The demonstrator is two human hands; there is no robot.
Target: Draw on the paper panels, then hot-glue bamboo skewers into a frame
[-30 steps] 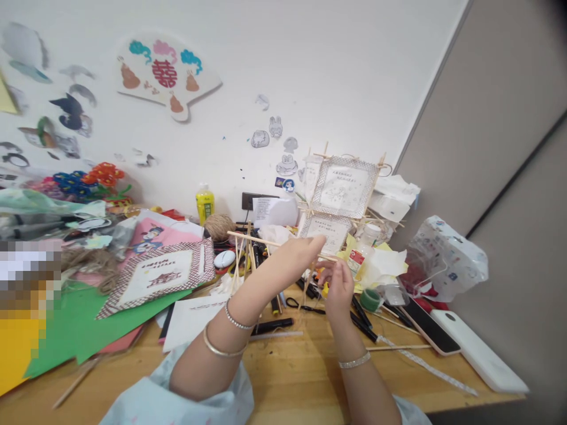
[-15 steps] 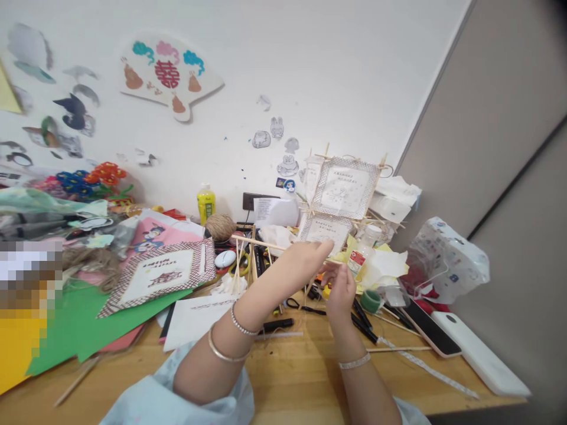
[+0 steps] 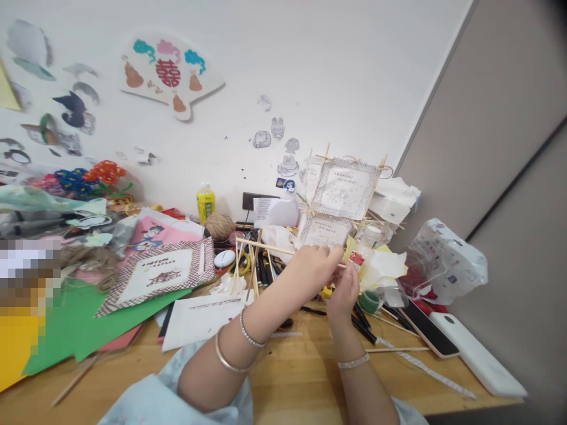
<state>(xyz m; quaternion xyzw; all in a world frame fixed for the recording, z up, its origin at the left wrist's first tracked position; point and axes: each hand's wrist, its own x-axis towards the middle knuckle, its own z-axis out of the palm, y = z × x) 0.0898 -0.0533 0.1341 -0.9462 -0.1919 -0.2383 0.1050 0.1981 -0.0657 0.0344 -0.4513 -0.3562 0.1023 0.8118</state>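
Note:
A frame of thin wooden sticks (image 3: 266, 245) sticks out to the left from behind my left forearm, with some sticks slanting down. My left hand (image 3: 319, 263) is closed around the right part of this frame, back of the hand toward me. Close against it, my right hand (image 3: 343, 290) has its fingers curled in at the stick's end near the left fingertips. What exactly the right fingers pinch is hidden. Behind both hands stands a paper-covered stick lantern (image 3: 348, 188) with drawings and writing on its panels.
A ball of twine (image 3: 220, 226) and a yellow bottle (image 3: 206, 203) stand at the back. Left lie a patterned paper panel (image 3: 162, 273) and green paper (image 3: 84, 313). Right are green tape (image 3: 369, 301), a phone (image 3: 429, 327), a white slab-like device (image 3: 478, 354) and a plastic bag (image 3: 449, 254).
My left hand has shifted slightly right and down, bringing the stick frame along. The right hand has closed in against it, and its fingers are more hidden.

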